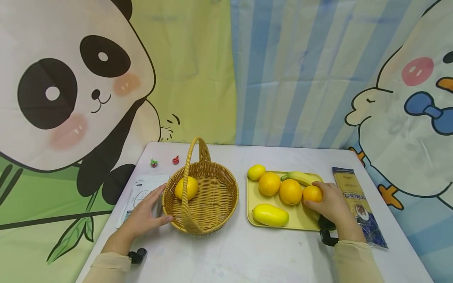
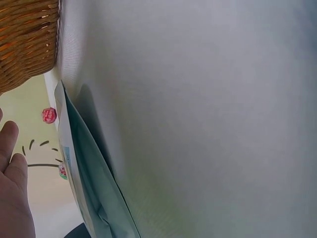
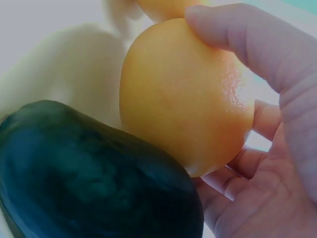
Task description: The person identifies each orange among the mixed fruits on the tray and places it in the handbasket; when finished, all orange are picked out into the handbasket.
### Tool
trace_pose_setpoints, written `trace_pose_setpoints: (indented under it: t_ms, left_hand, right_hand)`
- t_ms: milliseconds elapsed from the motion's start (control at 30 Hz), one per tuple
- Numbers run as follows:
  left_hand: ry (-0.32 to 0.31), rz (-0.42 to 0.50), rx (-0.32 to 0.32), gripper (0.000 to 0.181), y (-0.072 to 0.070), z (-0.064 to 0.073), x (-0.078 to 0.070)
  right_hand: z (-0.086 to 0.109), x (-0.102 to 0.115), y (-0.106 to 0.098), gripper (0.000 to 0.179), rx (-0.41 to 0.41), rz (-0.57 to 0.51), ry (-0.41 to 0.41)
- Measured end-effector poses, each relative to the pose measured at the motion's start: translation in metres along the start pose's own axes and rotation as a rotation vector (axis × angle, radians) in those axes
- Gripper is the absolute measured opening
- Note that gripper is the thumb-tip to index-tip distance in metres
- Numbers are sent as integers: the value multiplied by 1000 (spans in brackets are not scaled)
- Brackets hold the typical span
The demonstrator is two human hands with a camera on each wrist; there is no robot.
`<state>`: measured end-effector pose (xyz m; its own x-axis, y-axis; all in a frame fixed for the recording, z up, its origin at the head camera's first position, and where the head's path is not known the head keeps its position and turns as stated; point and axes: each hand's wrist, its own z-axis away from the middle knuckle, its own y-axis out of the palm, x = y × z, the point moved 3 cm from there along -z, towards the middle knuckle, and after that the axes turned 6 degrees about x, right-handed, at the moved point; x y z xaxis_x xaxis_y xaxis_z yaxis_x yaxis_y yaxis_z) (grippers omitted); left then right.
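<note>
My right hand (image 1: 332, 204) holds an orange (image 1: 313, 193) at the right of the yellow tray (image 1: 301, 224), thumb on one side and fingers round the other. Against that orange in the right wrist view lies a smooth, dark green, avocado-like fruit (image 3: 94, 173). Two more oranges (image 1: 290, 192), a banana (image 1: 297, 177), a lemon (image 1: 256, 172) and a long yellow mango-like fruit (image 1: 270, 215) are on the tray. My left hand (image 1: 146, 214) is at the wicker basket's (image 1: 216, 200) left side, fingers spread, thumb by the rim. Inside sits a yellow-orange fruit (image 1: 191, 188).
Left of the basket lies a pale packet (image 1: 141, 190), partly behind my left hand. A green lollipop (image 1: 153, 162) and a red lollipop (image 1: 175, 160) lie behind. A gold and blue bag (image 1: 361, 208) lies right of the tray. The basket's handle (image 1: 186, 188) arches upright.
</note>
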<state>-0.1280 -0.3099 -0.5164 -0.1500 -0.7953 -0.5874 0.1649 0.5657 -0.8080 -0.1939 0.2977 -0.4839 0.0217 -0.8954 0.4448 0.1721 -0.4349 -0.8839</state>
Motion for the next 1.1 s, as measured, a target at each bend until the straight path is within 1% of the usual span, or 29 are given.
trace_pose_setpoints:
  t_ms: [233,700,867,1100]
  left_hand:
    - [0,-6,2,114,0,0,0]
    - [8,2,-2,114,0,0,1]
    - [8,9,-2,114,0,0,1]
    - [13,11,-6,114,0,1,-1]
  right_hand:
    - [3,4,-6,79,-18,-8,-16]
    - [6,7,-19,85,-8,-19,10]
    - [8,9,-26,83,-16,-16,-13]
    - [9,13,-36,80,-51,6,-43]
